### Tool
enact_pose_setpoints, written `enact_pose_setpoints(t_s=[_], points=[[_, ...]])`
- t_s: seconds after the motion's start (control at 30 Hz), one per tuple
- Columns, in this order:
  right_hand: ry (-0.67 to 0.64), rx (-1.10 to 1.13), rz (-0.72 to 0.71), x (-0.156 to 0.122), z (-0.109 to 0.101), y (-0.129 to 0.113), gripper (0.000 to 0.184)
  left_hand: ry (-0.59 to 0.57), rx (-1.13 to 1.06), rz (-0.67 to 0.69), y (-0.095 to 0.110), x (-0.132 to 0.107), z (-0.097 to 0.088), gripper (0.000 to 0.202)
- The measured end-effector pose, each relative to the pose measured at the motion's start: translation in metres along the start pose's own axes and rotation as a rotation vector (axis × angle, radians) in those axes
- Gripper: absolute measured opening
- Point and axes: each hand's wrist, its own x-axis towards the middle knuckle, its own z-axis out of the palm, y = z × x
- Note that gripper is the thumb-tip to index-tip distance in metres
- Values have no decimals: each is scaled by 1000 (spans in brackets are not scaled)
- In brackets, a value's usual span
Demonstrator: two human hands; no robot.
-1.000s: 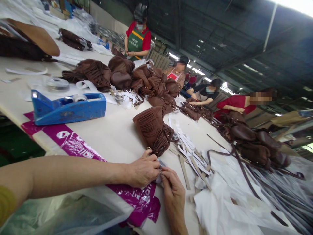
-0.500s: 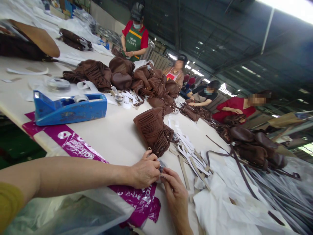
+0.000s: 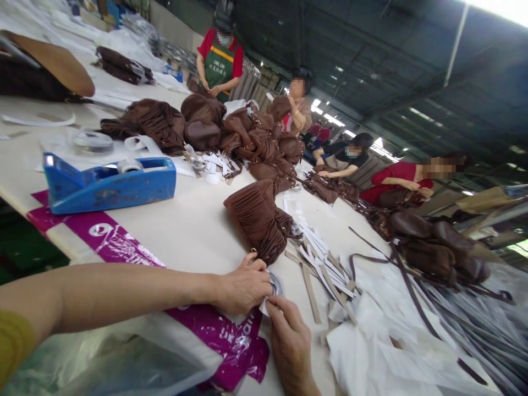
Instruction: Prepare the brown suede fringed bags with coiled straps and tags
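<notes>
My left hand (image 3: 246,289) is closed round a small round coil (image 3: 277,283) that looks wrapped in clear greyish plastic. What lies inside the coil I cannot make out. Just to the right, my right hand (image 3: 292,335) pinches a small white strip (image 3: 264,308) between thumb and finger, against the near side of the coil. Directly beyond my left hand lies a brown pleated handbag (image 3: 253,212), its gathered end close to my fingers. Under my left wrist runs purple printed tape (image 3: 235,330) stuck on the white table (image 3: 198,236).
A blue tape dispenser (image 3: 111,184) stands at the left, with a clear tape roll (image 3: 91,142) behind it. White and tan strips (image 3: 325,269) and white sheets (image 3: 371,341) lie to the right. Brown handbags (image 3: 251,132) are heaped farther back, where several co-workers (image 3: 220,63) handle bags.
The coil shows more between my hands, and the white strip has come into view at my right fingertips. My right hand has shifted slightly left and down. A co-worker has raised a bag.
</notes>
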Motion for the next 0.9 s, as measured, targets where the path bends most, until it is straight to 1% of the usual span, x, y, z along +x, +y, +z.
enact_pose_setpoints(t_s=[0.1,0.27,0.37,0.47,0.57,0.67,0.77,0.83,0.9], points=[[14,49,79,0,-1,1,33,6,-7,-9,0,1,0,11],[29,118,200,-3,1,1,36,30,-10,-107,5,4,5,9],[26,138,205,-4,2,0,36,38,-13,-127,7,3,6,6],[36,135,191,0,1,0,31,36,8,-98,10,2,0,7],[72,99,152,9,-3,4,26,-25,38,-119,13,8,-9,11],[91,49,99,23,-12,11,24,-155,3,-143,13,20,-19,19],[116,-27,39,36,-21,16,22,-265,-152,-144,5,32,-28,24],[125,-28,19,42,-25,16,22,-305,-340,-162,-4,36,-32,23],[106,29,33,46,-26,14,24,-337,-562,-145,-13,37,-34,21]])
